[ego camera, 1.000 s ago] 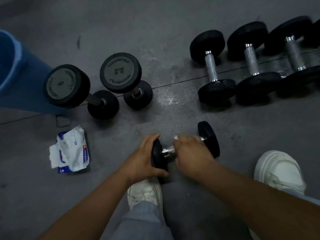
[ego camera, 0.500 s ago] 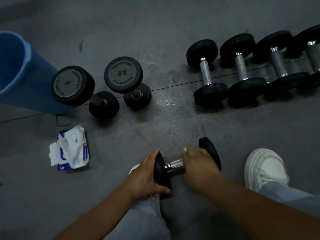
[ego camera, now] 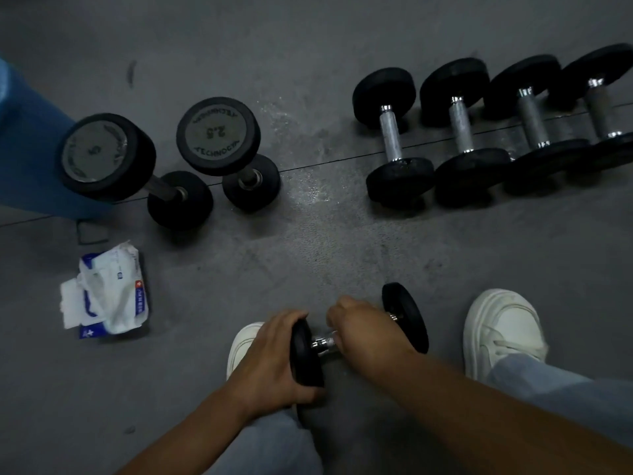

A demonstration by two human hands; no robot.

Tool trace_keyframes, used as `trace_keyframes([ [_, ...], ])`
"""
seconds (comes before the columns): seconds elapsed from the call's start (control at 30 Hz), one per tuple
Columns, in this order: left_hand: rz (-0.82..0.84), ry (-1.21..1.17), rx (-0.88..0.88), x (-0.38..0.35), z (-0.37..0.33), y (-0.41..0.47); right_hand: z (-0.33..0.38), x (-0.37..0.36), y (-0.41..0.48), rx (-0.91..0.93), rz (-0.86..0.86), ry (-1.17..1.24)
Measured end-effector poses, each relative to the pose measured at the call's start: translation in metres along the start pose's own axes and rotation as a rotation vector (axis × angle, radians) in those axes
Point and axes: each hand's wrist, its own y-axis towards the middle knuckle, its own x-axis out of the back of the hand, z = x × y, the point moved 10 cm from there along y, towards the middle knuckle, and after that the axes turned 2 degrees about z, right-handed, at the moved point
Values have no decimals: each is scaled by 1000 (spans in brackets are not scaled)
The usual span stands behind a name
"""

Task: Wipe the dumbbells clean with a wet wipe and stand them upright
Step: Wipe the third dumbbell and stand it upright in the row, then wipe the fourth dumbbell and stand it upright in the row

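A small black dumbbell (ego camera: 406, 317) with a chrome handle lies on its side on the grey floor between my feet. My left hand (ego camera: 270, 358) grips its left head (ego camera: 306, 354). My right hand (ego camera: 368, 332) is closed around the handle; a wipe showed white at its fingers earlier but is hidden now. Two dumbbells stand upright at the back left, marked 5 (ego camera: 102, 156) and 2.5 (ego camera: 217, 135). Several dumbbells lie side by side at the back right, the nearest one (ego camera: 392, 138) with its handle pointing away from me.
An open pack of wet wipes (ego camera: 106, 293) lies on the floor to the left. A blue bin (ego camera: 24, 149) stands at the far left behind the upright dumbbells. My white shoes (ego camera: 501, 327) flank the small dumbbell. A floor seam runs across the middle.
The view has shifted, so the dumbbell and my hands sit lower in frame. My right hand has turned on the handle, and the white bit of wipe no longer shows.
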Motion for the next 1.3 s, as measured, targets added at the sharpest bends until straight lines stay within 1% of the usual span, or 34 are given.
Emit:
trace_keyframes([
  [0.1,-4,-43,-47,14,-21,5,-1,10,7,12,-60,58],
  [0.2,31,19,-114,37,-57,18,-16,45,13,-10,-206,162],
  [0.27,44,77,-191,57,-88,27,-28,72,14,-23,-308,175],
  [0.33,42,194,-248,77,-115,32,-43,103,13,-48,-425,172],
  [0.43,30,491,-270,105,-140,40,-58,146,7,-58,-592,183],
  [0.53,46,699,-164,130,-139,52,-60,170,-2,-49,-696,184],
  [0.6,52,779,-96,143,-134,61,-54,172,-8,-41,-694,163],
  [0.73,81,915,-29,151,-132,76,-40,166,-18,2,-529,38],
  [0.83,113,936,15,148,-126,74,-35,176,-30,14,-495,14],
  [0.93,132,917,76,142,-112,69,-31,178,-33,7,-444,63],
  [1.0,134,927,59,142,-114,74,-35,175,-27,-17,-411,64],
  [1.13,135,955,-4,149,-126,90,-52,168,-4,-61,-476,41],
  [1.2,125,937,-2,159,-134,105,-53,172,10,-45,-514,39],
  [1.3,49,866,13,187,-154,135,-57,209,30,-6,-619,41],
])
